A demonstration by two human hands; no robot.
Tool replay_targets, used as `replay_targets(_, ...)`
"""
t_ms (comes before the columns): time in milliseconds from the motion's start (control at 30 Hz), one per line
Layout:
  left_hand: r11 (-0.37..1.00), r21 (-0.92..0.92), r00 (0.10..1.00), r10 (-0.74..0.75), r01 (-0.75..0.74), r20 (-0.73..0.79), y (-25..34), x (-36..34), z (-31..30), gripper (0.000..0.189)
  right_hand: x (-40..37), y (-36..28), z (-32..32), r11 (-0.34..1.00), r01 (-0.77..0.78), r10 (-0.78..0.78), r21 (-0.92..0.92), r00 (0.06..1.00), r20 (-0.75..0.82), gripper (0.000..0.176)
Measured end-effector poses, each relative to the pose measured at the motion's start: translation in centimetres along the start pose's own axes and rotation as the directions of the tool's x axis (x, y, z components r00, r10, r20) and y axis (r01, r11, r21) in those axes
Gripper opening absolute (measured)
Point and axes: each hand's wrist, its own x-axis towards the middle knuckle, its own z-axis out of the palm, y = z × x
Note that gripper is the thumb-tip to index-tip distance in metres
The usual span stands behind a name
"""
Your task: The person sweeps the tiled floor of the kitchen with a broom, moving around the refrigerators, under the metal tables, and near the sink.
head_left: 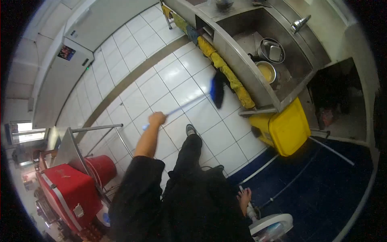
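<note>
My left hand (157,118) is closed around the handle (183,105) of a broom, whose pale blue end sticks out just past my fist. The dark-bristled blue broom head (217,90) is by the tiled floor in front of the sink unit, slightly blurred. Low on the right, my right hand (244,197) has its fingers around a slim white handle or pipe (251,212); its lower part meets a white round-rimmed object (278,221) whose kind I cannot make out.
A metal sink (296,86) holds pots; yellow cloths (219,62) hang along its front rail. A yellow bin (288,129) stands beneath its corner. On the left are a red cooler box (72,193), a red bucket (100,169) and a metal-legged stand (96,128). A white freezer (60,80) stands beyond.
</note>
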Motion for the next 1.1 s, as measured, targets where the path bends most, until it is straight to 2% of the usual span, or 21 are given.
replay_targets(33,0.998,-0.026,0.996,-0.06,0.062,0.069,-2.7,1.6,-2.1,0.056,-0.7,-1.5,0.6,0.998,0.041,-0.041,-0.039,0.999,-0.006,0.042)
replay_targets(100,0.988,-0.021,0.986,-0.152,0.154,0.061,-9.4,5.0,-3.4,0.057,-1.1,-2.9,1.7,0.993,0.093,-0.093,-0.075,0.996,0.006,0.043)
replay_targets(200,0.949,-0.078,0.952,-0.3,0.304,0.068,-15.4,4.1,-7.9,0.053,-2.5,-5.0,5.2,0.982,0.088,-0.071,-0.166,0.992,0.105,0.046)
replay_targets(233,0.928,-0.095,0.933,-0.359,0.36,0.029,-16.6,2.8,-9.6,0.051,-2.8,-5.6,6.8,0.951,0.073,-0.041,-0.299,0.993,0.112,0.046)
replay_targets(267,0.898,-0.12,0.904,-0.427,0.423,-0.006,-18.0,1.5,-10.2,0.05,8.8,4.4,2.9,0.739,0.406,-0.285,-0.537,0.911,0.298,0.047)
replay_targets(300,0.895,-0.151,0.896,-0.435,0.42,-0.086,-19.8,1.1,-9.1,0.047,18.7,13.3,-0.5,0.37,0.656,-0.5,-0.658,0.738,0.454,0.049)
replay_targets(367,0.888,-0.186,0.871,-0.452,0.42,-0.192,-22.6,0.2,-5.7,0.044,15.5,5.0,3.8,0.456,0.596,-0.288,-0.66,0.801,0.525,0.048)
replay_targets(467,0.843,-0.271,0.793,-0.532,0.464,-0.296,-22.2,-5.8,-1.7,0.037,16.7,-4.0,8.7,0.347,0.666,-0.163,-0.661,0.736,0.657,0.046)
replay_targets(500,0.846,-0.278,0.768,-0.53,0.454,-0.359,-21.5,-8.3,0.4,0.035,17.1,-7.1,10.8,0.31,0.696,-0.129,-0.648,0.706,0.697,0.046)
replay_targets(567,0.747,-0.441,0.707,-0.644,0.498,-0.292,-18.3,-15.0,2.9,0.031,17.4,-13.1,15.0,0.238,0.754,-0.064,-0.612,0.641,0.765,0.045)
replay_targets(600,0.748,-0.497,0.713,-0.627,0.44,-0.312,-17.1,-17.4,7.2,0.03,17.6,-16.1,17.1,0.212,0.779,-0.025,-0.589,0.607,0.794,0.044)
replay_targets(700,0.522,-0.655,0.779,-0.603,0.546,0.169,-8.9,-25.8,15.1,0.033,14.8,-26.0,25.1,0.241,0.781,0.131,-0.576,0.561,0.817,0.043)
replay_targets(733,0.477,-0.696,0.777,-0.601,0.536,0.187,-5.4,-29.1,17.5,0.033,13.7,-29.3,28.8,0.364,0.658,0.27,-0.659,0.603,0.751,0.04)
replay_targets(767,0.433,-0.731,0.778,-0.593,0.527,0.209,-2.0,-32.3,18.4,0.033,14.7,-31.9,32.4,0.145,0.764,0.241,-0.629,0.589,0.771,0.038)
replay_targets(800,0.352,-0.741,0.743,-0.606,0.571,0.284,1.5,-35.5,19.3,0.031,15.4,-33.2,34.6,0.209,0.801,0.094,-0.56,0.554,0.827,0.039)
replay_targets(833,0.303,-0.751,0.72,-0.619,0.587,0.313,4.7,-39.1,17.6,0.031,14.5,-35.3,36.8,0.209,0.81,0.092,-0.548,0.542,0.836,0.037)
replay_targets(867,0.228,-0.757,0.666,-0.664,0.613,0.34,8.3,-41.9,20.3,0.032,16.6,-36.7,38.9,0.342,0.751,0.185,-0.565,0.536,0.824,0.041)
replay_targets(900,0.167,-0.724,0.627,-0.65,0.669,0.429,11.4,-44.7,21.1,0.031,16.0,-38.9,41.2,0.338,0.69,0.357,-0.64,0.535,0.766,0.047)
replay_targets(933,0.112,-0.687,0.586,-0.629,0.718,0.51,14.0,-47.0,21.5,0.031,10.5,-39.5,41.7,0.297,0.767,0.183,-0.568,0.538,0.823,0.052)
replay_targets(1067,0.13,-0.631,0.569,-0.597,0.765,0.566,20.3,-49.1,26.7,0.031,5.0,-39.1,41.7,0.413,0.741,0.19,-0.529,0.498,0.846,0.052)
replay_targets(1100,0.133,-0.595,0.534,-0.622,0.793,0.573,20.3,-48.3,27.5,0.031,7.8,-37.8,41.5,0.409,0.755,0.228,-0.512,0.459,0.859,0.052)
